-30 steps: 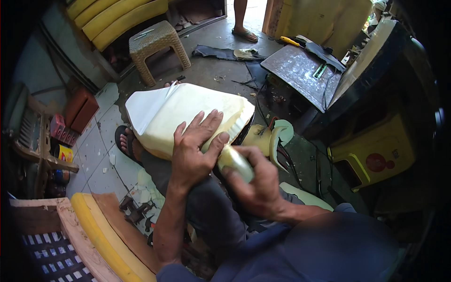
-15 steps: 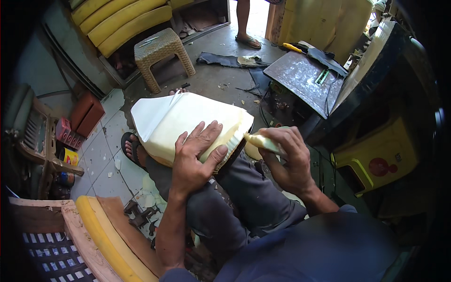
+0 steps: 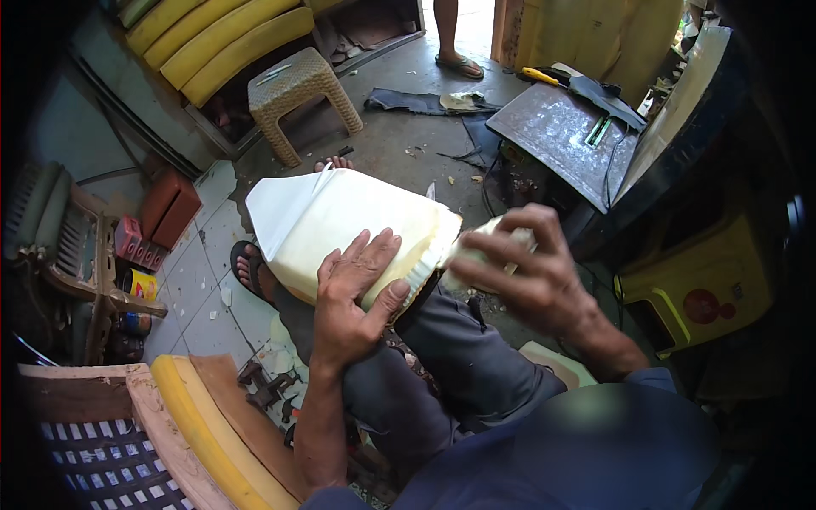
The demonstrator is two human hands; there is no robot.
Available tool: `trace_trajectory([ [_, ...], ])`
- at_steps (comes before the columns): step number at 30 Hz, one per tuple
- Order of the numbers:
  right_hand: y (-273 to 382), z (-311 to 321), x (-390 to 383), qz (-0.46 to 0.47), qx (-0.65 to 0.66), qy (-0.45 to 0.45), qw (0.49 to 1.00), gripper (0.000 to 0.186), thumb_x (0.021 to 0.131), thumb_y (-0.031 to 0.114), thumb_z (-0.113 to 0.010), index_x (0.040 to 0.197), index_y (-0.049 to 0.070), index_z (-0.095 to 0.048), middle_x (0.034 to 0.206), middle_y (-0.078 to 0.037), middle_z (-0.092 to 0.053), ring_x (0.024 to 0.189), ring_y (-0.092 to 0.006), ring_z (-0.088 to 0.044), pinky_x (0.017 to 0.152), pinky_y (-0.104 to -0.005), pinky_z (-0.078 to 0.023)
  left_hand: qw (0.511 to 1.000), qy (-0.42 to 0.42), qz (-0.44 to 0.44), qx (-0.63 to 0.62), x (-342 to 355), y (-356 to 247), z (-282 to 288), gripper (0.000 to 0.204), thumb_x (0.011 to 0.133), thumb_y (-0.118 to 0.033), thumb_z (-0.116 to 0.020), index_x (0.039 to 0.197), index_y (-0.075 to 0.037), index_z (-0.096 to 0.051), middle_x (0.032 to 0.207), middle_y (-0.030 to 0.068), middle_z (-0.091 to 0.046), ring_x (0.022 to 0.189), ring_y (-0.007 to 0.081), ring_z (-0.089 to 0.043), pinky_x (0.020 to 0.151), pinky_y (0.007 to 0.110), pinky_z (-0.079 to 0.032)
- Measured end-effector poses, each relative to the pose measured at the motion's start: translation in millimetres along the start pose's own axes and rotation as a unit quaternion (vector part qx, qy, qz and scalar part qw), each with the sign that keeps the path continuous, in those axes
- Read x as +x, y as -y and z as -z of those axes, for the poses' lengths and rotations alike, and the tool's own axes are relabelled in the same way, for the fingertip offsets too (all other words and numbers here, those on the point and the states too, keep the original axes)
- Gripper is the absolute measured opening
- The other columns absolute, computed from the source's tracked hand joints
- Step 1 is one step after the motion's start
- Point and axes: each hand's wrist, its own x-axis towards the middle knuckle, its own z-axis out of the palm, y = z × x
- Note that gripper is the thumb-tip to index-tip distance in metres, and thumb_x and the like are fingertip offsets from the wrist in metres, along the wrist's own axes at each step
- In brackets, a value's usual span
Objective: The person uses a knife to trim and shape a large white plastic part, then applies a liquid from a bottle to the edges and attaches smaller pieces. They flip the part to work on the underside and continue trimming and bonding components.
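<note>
Across my lap lies a cream-white padded seat cushion, with a folded white flap at its far left end and a gathered, ruffled edge at its near right end. My left hand rests flat on its top, fingers apart and the thumb by the ruffled edge. Just off that edge, my right hand is closed round a pale yellow foam-like piece. Motion smears the fingers, and they cover much of the piece.
A woven-pattern stool stands ahead, left of a low dark board holding a yellow-handled cutter. On the right sits a yellow plastic stool. A wooden frame with yellow padding is at lower left. Another person's foot shows by the doorway.
My right hand has lifted slightly and turned near the ruffled edge, still with the pale piece. The left hand stays on the cushion. The whole view has shifted a little.
</note>
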Motion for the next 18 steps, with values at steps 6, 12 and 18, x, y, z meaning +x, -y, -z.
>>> trace_trajectory([
  [6, 37.4, -4.2, 3.1, 0.045, 0.072, 0.053, 0.995, 0.038, 0.082, 0.022, -0.069, 0.12, 0.021, -0.074, 0.124, 0.0, -0.066, 0.11, -0.024, -0.054, 0.098, -0.0446, -0.043, 1.0, 0.002, -0.002, -0.011, -2.8, 0.6, -5.1, 0.055, 0.095, -0.041, -0.069, 0.143, -0.014, -0.064, 0.148, 0.0124, -0.061, 0.147, 0.0348, -0.047, 0.122, 0.052, -0.021],
  [12, -4.9, 4.0, 4.1, -0.1, -0.1, 0.065, 0.988, 0.033, 0.08, 0.008, -0.075, 0.112, 0.018, -0.075, 0.117, -0.001, -0.069, 0.113, -0.0277, -0.056, 0.097, -0.0422, -0.046, 1.0, -0.012, 0.006, 0.007, -10.3, 2.3, -1.2, 0.057, 0.096, -0.043, -0.069, 0.145, -0.014, -0.063, 0.15, 0.0111, -0.06, 0.148, 0.0327, -0.045, 0.123, 0.05, -0.019],
  [18, -59.8, -5.0, -86.1, -0.372, -0.106, 0.114, 0.915, 0.049, 0.094, 0.01, -0.067, 0.142, 0.01, -0.059, 0.108, -0.016, -0.071, 0.096, -0.0363, -0.061, 0.088, -0.0445, -0.05, 0.999, -0.041, -0.01, 0.013, -21.0, 0.8, 0.7, 0.054, 0.097, -0.043, -0.069, 0.141, -0.011, -0.066, 0.145, 0.0147, -0.063, 0.143, 0.0353, -0.051, 0.12, 0.049, -0.029],
])
